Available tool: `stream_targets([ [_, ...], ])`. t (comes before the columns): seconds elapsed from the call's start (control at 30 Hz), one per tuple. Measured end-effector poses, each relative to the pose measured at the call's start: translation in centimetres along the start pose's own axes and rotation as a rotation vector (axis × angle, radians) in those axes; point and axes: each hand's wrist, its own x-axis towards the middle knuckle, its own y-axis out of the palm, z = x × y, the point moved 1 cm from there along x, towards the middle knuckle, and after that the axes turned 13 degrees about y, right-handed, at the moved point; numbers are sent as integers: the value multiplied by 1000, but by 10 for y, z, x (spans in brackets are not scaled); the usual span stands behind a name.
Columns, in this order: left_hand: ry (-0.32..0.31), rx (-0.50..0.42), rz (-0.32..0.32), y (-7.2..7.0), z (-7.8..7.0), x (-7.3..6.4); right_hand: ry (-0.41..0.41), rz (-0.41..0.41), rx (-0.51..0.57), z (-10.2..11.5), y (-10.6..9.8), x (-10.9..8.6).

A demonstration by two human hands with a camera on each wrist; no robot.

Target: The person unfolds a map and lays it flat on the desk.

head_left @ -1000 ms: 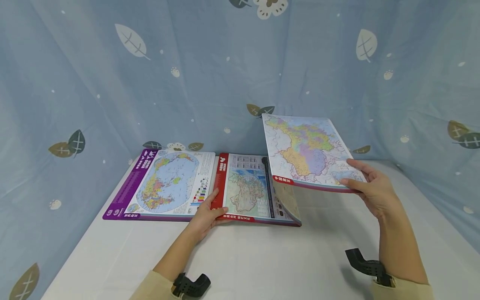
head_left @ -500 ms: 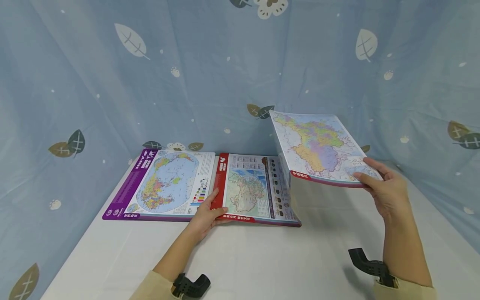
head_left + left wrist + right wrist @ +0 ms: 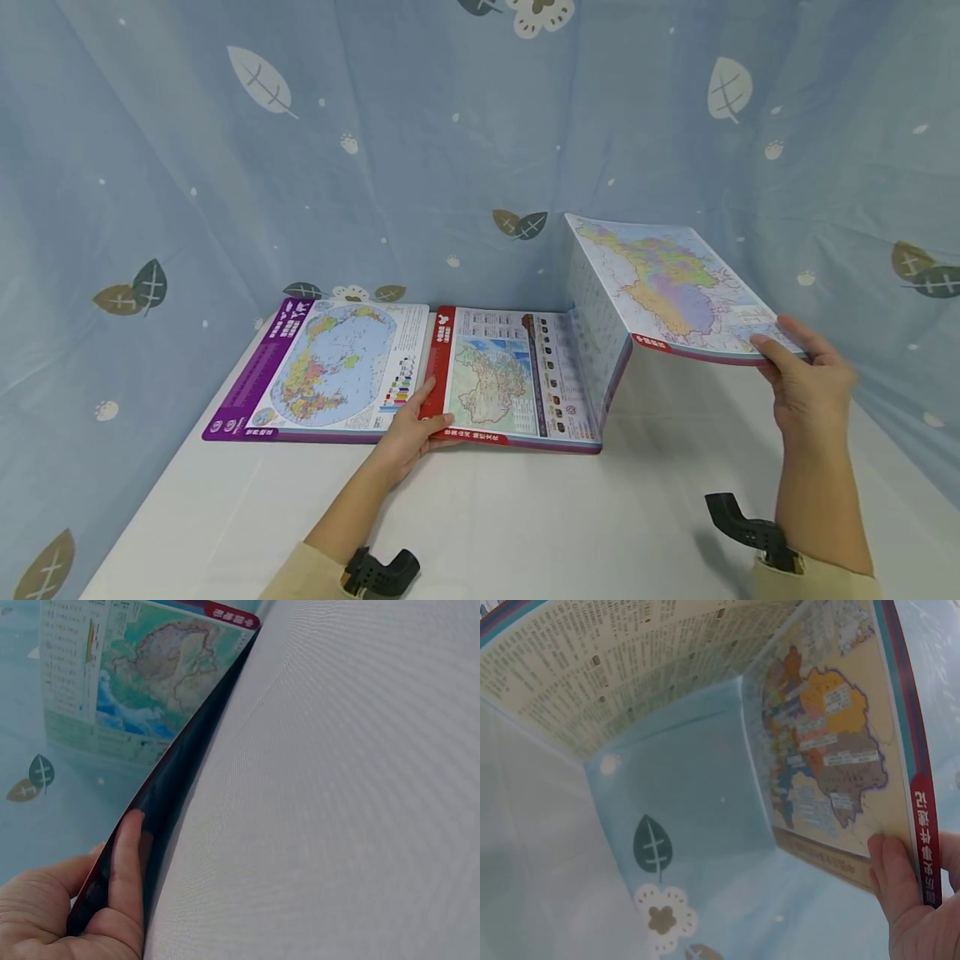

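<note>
A folding map [image 3: 491, 387] with a red strip lies partly unfolded on the table in the head view. My left hand [image 3: 408, 433] grips its near left corner, thumb on top and fingers underneath, as the left wrist view shows around the map's edge [image 3: 161, 769]. My right hand [image 3: 810, 375] pinches the near right corner of the raised map panel [image 3: 667, 283], which is held above the table. A middle panel [image 3: 600, 317] rises steeply between the flat part and the raised one. From below, the right wrist view shows a tan printed underside [image 3: 832, 750].
To the left lies a purple-edged world map [image 3: 330, 371], flat and close beside the red-edged one. Behind the white table [image 3: 525, 525] hangs a blue leaf-patterned cloth [image 3: 420, 150]. Black wrist mounts [image 3: 382, 573] sit on both forearms.
My right hand has moved to the right, drawing the raised panel with it. The middle panel has opened out into view, and more of the flat part shows. The left hand stays put.
</note>
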Motion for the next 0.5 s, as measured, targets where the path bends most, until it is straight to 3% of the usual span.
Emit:
stream_targets([
  [0.17, 2, 13, 3, -1, 0, 0, -10, -46, 74, 3, -5, 4],
  [0.5, 0, 8, 1, 0, -1, -1, -12, -35, 62, 10, -17, 9],
])
